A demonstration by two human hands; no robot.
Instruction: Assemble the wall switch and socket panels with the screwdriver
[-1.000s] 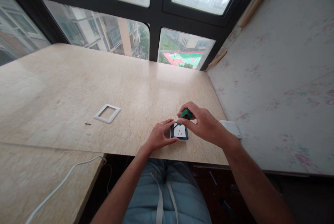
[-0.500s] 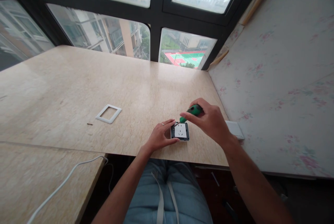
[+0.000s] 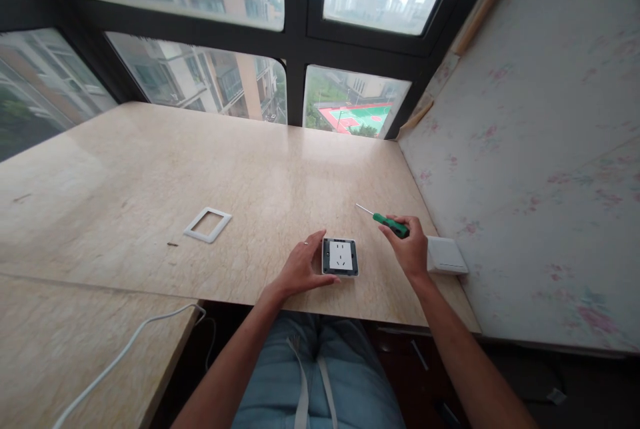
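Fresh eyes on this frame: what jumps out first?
A socket lies face up near the front edge of the table, the left hand resting against its left side. Right of it, the right hand holds a green screwdriver, tip pointing away. A white frame lies alone further left, and a white plate sits beside the right hand.

Soft overcast daylight is admitted through the windows ahead — the sky is nearly blown out. A pale sheen is laid across the table, and only a faint shadow is cast under the left hand. Frame edges are bowed by the wide lens; little blur is seen.
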